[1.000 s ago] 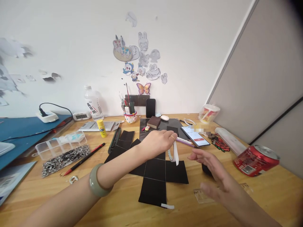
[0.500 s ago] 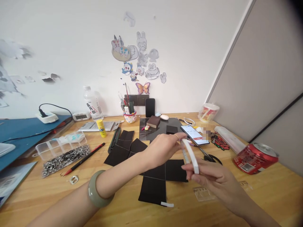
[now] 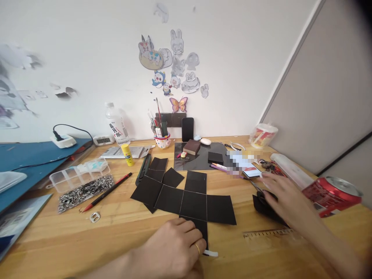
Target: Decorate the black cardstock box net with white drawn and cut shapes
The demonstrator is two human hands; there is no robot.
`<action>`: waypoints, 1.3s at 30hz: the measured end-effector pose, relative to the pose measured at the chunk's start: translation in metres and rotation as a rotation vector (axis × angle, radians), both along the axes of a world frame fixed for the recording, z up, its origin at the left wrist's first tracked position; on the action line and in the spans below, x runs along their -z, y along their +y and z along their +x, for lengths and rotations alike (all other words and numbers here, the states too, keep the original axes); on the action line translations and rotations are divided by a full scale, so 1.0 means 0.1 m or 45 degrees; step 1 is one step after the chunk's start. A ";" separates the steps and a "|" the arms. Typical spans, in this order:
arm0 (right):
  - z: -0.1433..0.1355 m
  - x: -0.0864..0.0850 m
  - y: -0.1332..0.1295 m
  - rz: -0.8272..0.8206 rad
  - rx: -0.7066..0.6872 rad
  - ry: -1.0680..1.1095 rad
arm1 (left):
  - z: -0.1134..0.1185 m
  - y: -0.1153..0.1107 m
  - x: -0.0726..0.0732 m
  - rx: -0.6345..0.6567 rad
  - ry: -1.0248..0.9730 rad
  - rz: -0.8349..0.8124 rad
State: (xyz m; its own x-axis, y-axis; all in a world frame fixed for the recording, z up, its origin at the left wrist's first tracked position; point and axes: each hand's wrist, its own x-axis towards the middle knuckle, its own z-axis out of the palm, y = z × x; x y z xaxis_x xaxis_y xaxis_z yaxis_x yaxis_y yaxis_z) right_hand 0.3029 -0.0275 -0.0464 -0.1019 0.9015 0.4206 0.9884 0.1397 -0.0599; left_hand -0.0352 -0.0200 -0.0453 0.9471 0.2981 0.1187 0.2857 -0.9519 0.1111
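Note:
A cross-shaped black card [image 3: 194, 205] lies on the wooden table, with thin pale lines between its squares. My left hand [image 3: 177, 246], wearing a gold ring, rests at its lowest square, fingers curled together and fingertips hidden. Just right of those fingers a short white strip [image 3: 211, 254] juts from the card's bottom edge. On the right, my right hand [image 3: 286, 197] is blurred, palm down, fingers apart over the scissors [image 3: 258, 189]. Its fingers partly cover their dark handles, and no grip on them shows. A black piece [image 3: 269, 212] lies under that hand.
Near the right hand are a phone [image 3: 250, 170], a red can [image 3: 331, 195] and a clear ruler [image 3: 267, 233]. To the left lie a black and red pen [image 3: 107, 192], metal rings [image 3: 85, 192] and a glue stick [image 3: 127, 155]. Another black card [image 3: 147, 190] adjoins the cross.
My hands have parted: the left came down to the card's lowest square, the right moved right to the scissors. The white curved band is no longer seen between them.

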 end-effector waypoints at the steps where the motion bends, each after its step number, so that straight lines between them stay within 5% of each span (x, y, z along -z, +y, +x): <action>1: -0.12 0.01 -0.03 -0.051 -0.150 -0.019 | -0.01 -0.02 0.06 0.002 -0.005 0.039; 4: -0.44 0.05 -0.09 -0.269 -0.576 -0.040 | -0.03 0.00 0.14 -0.020 -0.098 0.078; 10: -0.66 0.01 0.07 -0.221 -0.787 0.300 | -0.03 0.23 -0.06 -0.373 -0.497 -0.497; 13: -0.78 -0.20 0.18 -0.279 -0.757 0.540 | 0.00 0.39 -0.20 -0.508 -0.643 -0.835; 18: -1.04 -0.56 0.29 -0.454 -0.465 0.749 | 0.06 0.55 -0.38 -0.572 -0.825 -1.156; 25: -1.09 -0.60 0.31 -0.472 -0.488 0.740 | 0.07 0.63 -0.37 -0.708 -0.852 -1.116; 39: -1.13 -0.51 0.27 -0.289 -0.430 0.554 | 0.14 0.54 -0.35 -0.607 -0.712 -0.875</action>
